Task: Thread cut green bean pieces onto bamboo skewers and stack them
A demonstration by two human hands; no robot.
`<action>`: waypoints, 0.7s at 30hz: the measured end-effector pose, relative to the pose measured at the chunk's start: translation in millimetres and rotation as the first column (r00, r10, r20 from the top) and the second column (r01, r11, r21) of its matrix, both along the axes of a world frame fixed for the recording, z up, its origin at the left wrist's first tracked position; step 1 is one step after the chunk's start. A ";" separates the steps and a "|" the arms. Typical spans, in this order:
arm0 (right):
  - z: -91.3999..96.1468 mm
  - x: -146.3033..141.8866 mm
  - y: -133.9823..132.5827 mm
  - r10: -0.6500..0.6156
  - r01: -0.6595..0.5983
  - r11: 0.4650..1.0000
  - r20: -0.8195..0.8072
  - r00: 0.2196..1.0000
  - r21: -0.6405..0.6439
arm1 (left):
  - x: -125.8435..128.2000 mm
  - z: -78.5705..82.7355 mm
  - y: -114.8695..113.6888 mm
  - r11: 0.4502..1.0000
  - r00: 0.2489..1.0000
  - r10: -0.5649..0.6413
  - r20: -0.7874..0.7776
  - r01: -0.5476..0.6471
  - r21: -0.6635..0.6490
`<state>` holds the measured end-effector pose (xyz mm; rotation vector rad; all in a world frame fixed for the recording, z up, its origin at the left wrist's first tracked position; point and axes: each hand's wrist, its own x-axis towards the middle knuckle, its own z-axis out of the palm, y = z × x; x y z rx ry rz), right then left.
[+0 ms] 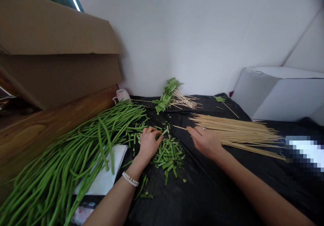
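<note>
Between the thumb and fingers of my left hand [150,141] is a short cut piece of green bean [165,131], above a pile of cut bean pieces [169,154]. My right hand [204,139] pinches a thin wooden skewer [180,127], whose tip points left toward the bean piece, apart from it. Right beside that hand lies a wide bundle of bare wooden skewers [243,130]. Long whole green beans [76,151] are heaped left of my left hand, their ends reaching close to it.
Finished bean skewers [165,96] are stacked at the back, and another bean skewer [220,99] lies farther right. A cardboard box [60,67] stands left, a white box [291,94] right, a mug [122,95] by the wall. Black sheeting [202,192] covers the surface.
</note>
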<state>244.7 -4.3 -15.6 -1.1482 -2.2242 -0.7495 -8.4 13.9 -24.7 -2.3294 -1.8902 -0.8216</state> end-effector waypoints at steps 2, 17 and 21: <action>0.4 -5.4 -2.9 0.042 -0.042 0.999 0.001 0.999 0.014 | 0.3 0.9 0.6 0.999 1.000 -0.017 0.016 0.018 -0.027; -3.3 -5.2 -0.7 0.060 -0.061 0.998 -0.030 0.998 -0.026 | 0.7 2.0 -0.8 0.992 0.989 -0.126 -0.078 0.123 -0.038; -3.1 -5.5 -1.3 0.063 -0.064 0.997 -0.029 0.998 -0.044 | 0.5 2.7 -1.7 0.988 0.992 -0.113 -0.063 0.105 -0.111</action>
